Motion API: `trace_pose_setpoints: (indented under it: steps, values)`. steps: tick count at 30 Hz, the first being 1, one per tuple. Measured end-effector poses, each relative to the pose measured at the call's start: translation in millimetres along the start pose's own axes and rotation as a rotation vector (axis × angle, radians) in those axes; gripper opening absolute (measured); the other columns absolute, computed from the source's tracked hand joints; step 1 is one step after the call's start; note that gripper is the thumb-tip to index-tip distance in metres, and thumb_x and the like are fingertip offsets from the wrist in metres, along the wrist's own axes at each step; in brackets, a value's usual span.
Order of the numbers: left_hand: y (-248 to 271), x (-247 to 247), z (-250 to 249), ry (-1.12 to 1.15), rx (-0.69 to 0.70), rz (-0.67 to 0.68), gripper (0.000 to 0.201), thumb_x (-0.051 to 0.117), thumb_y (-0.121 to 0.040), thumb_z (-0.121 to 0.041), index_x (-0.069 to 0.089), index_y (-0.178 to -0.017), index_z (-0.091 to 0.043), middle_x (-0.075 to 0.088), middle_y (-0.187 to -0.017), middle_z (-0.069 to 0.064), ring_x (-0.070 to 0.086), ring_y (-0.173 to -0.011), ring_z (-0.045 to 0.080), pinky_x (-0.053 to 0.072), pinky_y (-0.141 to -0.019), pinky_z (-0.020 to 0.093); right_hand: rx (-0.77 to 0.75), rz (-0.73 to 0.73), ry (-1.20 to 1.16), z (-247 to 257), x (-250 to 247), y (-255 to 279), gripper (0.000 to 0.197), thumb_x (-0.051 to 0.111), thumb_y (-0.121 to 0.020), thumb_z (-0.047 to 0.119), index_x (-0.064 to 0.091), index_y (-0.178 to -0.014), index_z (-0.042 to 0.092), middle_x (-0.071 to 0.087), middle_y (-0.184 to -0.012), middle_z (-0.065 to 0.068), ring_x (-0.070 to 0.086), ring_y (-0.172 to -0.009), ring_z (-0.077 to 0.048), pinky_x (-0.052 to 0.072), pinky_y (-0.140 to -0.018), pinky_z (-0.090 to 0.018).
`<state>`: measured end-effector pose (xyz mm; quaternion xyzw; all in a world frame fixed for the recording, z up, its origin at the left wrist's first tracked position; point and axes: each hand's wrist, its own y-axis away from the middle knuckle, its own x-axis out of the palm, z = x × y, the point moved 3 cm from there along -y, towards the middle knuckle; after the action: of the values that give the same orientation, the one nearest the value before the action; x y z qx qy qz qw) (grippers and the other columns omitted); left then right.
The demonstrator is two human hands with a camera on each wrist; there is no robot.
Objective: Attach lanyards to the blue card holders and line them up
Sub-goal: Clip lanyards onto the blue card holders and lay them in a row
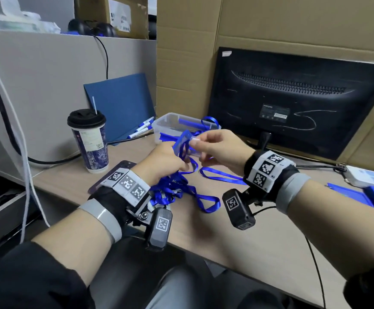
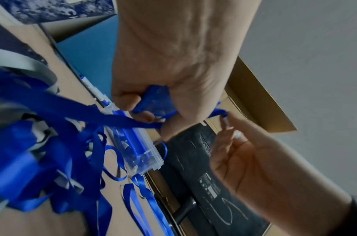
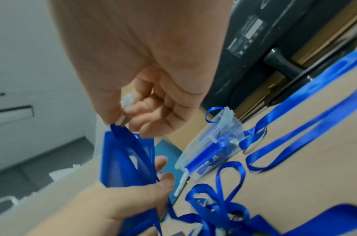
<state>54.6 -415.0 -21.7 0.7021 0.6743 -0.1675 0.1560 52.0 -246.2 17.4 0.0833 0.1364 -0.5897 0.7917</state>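
Observation:
My left hand (image 1: 170, 156) grips a translucent blue card holder (image 1: 184, 141) above the desk, also seen as the card holder (image 3: 125, 159) in the right wrist view. My right hand (image 1: 206, 142) pinches the metal clip end of a blue lanyard (image 3: 121, 120) at the holder's top edge. That lanyard (image 1: 190, 152) drops from the holder toward a tangle of blue lanyards (image 1: 172, 188) lying on the desk by my left wrist. In the left wrist view the holder (image 2: 156, 99) sits between my curled left fingers, and the right fingertips (image 2: 227, 121) hold the clip.
A clear plastic box (image 1: 172, 123) with blue parts stands behind the hands. A lidded coffee cup (image 1: 90, 141) is at the left, a monitor's back (image 1: 293, 101) at the right. More blue card holders (image 1: 360, 197) lie at the right edge. Markers (image 1: 141, 129) rest by a blue folder (image 1: 121, 103).

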Motion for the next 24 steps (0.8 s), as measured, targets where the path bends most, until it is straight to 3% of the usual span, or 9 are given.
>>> trace_pose_setpoints:
  steps: [1, 3, 5, 8, 11, 14, 19, 22, 24]
  values:
    - [-2.5, 0.0, 0.2, -0.044, 0.02, -0.04, 0.023, 0.074, -0.077, -0.006, 0.071, -0.098, -0.013, 0.076, -0.092, 0.007, 0.071, -0.09, 0.03, 0.055, -0.072, 0.035, -0.046, -0.066, -0.072, 4.6, -3.4, -0.9, 0.017, 0.075, -0.094, 0.023, 0.071, -0.096, 0.007, 0.061, -0.065, 0.0, 0.056, -0.059, -0.014, 0.057, -0.066, -0.032]
    - [-5.3, -3.4, -0.4, -0.123, 0.031, -0.156, 0.013, 0.066, -0.083, -0.007, 0.068, -0.093, -0.016, 0.071, -0.088, 0.005, 0.067, -0.089, 0.031, 0.047, -0.067, 0.031, -0.119, -0.184, -0.248, 11.0, -9.4, -1.9, 0.018, 0.077, -0.092, 0.024, 0.071, -0.095, 0.008, 0.057, -0.073, -0.004, 0.052, -0.059, -0.014, 0.052, -0.065, -0.032]
    - [-5.4, -10.8, 1.0, -0.146, -0.013, -0.282, 0.019, 0.06, -0.088, -0.01, 0.066, -0.1, -0.023, 0.07, -0.095, 0.0, 0.065, -0.092, 0.028, 0.046, -0.07, 0.03, -0.183, -0.29, -0.38, 14.3, -14.9, -1.4, 0.022, 0.083, -0.087, 0.027, 0.07, -0.09, 0.009, 0.062, -0.083, -0.01, 0.059, -0.067, -0.017, 0.056, -0.072, -0.034]
    - [-0.7, -28.2, 7.9, -0.112, -0.114, -0.469, 0.033, 0.055, -0.089, -0.014, 0.059, -0.119, -0.028, 0.069, -0.113, 0.0, 0.062, -0.107, 0.033, 0.052, -0.088, 0.04, -0.267, -0.47, -0.341, 13.3, -23.5, 0.5, 0.028, 0.084, -0.083, 0.022, 0.059, -0.071, 0.017, 0.075, -0.085, -0.007, 0.073, -0.08, -0.022, 0.062, -0.083, -0.039]
    - [4.8, -42.3, 9.8, -0.05, -0.097, -0.604, 0.035, 0.053, -0.09, -0.013, 0.053, -0.123, -0.025, 0.064, -0.113, 0.001, 0.054, -0.117, 0.036, 0.045, -0.083, 0.039, -0.303, -0.582, -0.297, 10.0, -27.1, 2.7, 0.029, 0.08, -0.081, 0.018, 0.053, -0.07, 0.018, 0.08, -0.091, -0.005, 0.077, -0.092, -0.031, 0.061, -0.09, -0.052]
    - [9.9, -44.2, 4.2, -0.011, -0.058, -0.657, 0.041, 0.049, -0.089, -0.007, 0.052, -0.127, -0.022, 0.061, -0.112, -0.003, 0.048, -0.113, 0.03, 0.04, -0.079, 0.037, -0.329, -0.672, -0.322, 8.4, -37.1, 7.0, 0.025, 0.077, -0.082, 0.015, 0.053, -0.076, 0.013, 0.08, -0.094, -0.005, 0.078, -0.093, -0.023, 0.061, -0.09, -0.052]
    - [5.3, -8.9, -19.4, 0.263, 0.053, -0.407, 0.033, 0.05, -0.093, -0.003, 0.06, -0.11, -0.03, 0.064, -0.094, 0.001, 0.055, -0.068, 0.021, 0.047, -0.06, 0.032, -0.219, -0.735, -0.435, 2.0, -69.6, 19.9, 0.018, 0.06, -0.083, 0.007, 0.046, -0.075, 0.015, 0.078, -0.086, -0.014, 0.076, -0.08, -0.023, 0.062, -0.085, -0.052]
    - [8.5, 32.3, -43.1, 0.297, 0.106, -0.131, 0.036, 0.045, -0.097, 0.002, 0.065, -0.107, -0.027, 0.068, -0.09, 0.003, 0.058, -0.07, 0.015, 0.05, -0.055, 0.026, -0.178, -0.765, -0.522, -5.5, -93.7, 40.7, 0.008, 0.048, -0.091, 0.006, 0.044, -0.088, 0.013, 0.077, -0.086, -0.014, 0.075, -0.081, -0.028, 0.061, -0.082, -0.045]
    - [14.9, 65.9, -58.1, 0.294, 0.135, 0.061, 0.041, 0.041, -0.097, 0.008, 0.067, -0.107, -0.022, 0.068, -0.086, 0.003, 0.059, -0.068, 0.014, 0.051, -0.053, 0.022, -0.173, -0.813, -0.511, -12.9, -113.9, 60.0, 0.01, 0.041, -0.094, 0.004, 0.04, -0.094, 0.014, 0.074, -0.088, -0.015, 0.076, -0.081, -0.029, 0.061, -0.071, -0.038]
